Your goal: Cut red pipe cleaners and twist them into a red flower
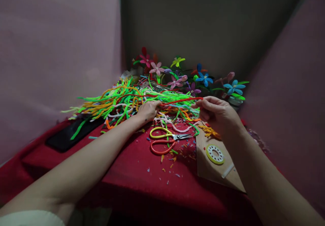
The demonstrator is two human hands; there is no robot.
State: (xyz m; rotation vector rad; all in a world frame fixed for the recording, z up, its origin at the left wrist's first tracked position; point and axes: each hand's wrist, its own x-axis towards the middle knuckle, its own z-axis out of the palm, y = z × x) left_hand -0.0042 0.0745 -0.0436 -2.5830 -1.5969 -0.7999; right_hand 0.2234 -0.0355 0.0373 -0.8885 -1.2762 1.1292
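Observation:
A red pipe cleaner (181,101) stretches nearly level between my two hands. My right hand (215,112) pinches its right end between thumb and forefinger, a little above the table. The left end meets the fingertips of my left hand (149,110), which is closed on it at the front edge of a heap of pipe cleaners (119,95), mostly green, with orange, white and red ones among them. My left fingertips are partly hidden. Just below the hands lie scissors (175,138) with one yellow and one red handle, blades pointing right.
Pipe-cleaner flowers (175,82) stand behind the heap. A dark flat phone-like slab (62,139) lies at the left. A brown board (208,168) carries a yellow-rimmed disc (215,154) and a white stick (228,171). Coloured scraps litter the red tablecloth (134,175).

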